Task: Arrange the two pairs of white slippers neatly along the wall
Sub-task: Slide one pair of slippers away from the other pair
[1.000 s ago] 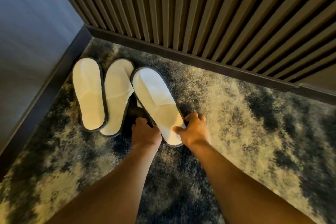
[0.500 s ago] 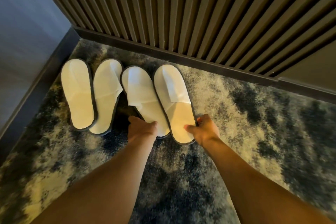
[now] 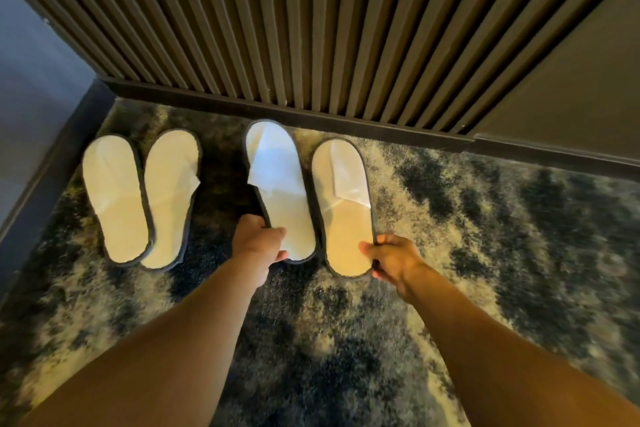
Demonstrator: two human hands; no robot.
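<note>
**Both hands on the second pair, toes toward the slatted wall**

Four white slippers with dark edging lie on a mottled dark-and-cream carpet [image 3: 485, 253], all with their toes pointing at a ribbed, slatted wall [image 3: 311, 28] and its dark baseboard [image 3: 346, 123]

The left pair sits near the corner where a plain side wall [image 3: 31, 80] meets the slatted one. Its outer slipper [image 3: 116, 199] and inner slipper [image 3: 169, 198] lie flat, touching along their long sides, the outer one's edge lapping slightly over the inner near the heels. Neither hand touches them

A strip of dark carpet separates that pair from the second pair. The left hand [image 3: 258, 241] is closed on the heel end of the third slipper [image 3: 278, 191], thumb on the insole and fingers wrapped under the left edge. This slipper's toe reaches almost to the baseboard, and it lies a little further forward than its partner

The right hand [image 3: 393, 258] pinches the heel end of the fourth slipper [image 3: 343, 208] at its right edge, thumb tip pressed on the insole, fingers curled round the rim. The two held slippers lie just beside each other, nearly parallel, with a thin dark gap between them. Whether their heels rest on the carpet or are lifted slightly cannot be told

Both bare forearms reach in from the bottom of the view
</note>
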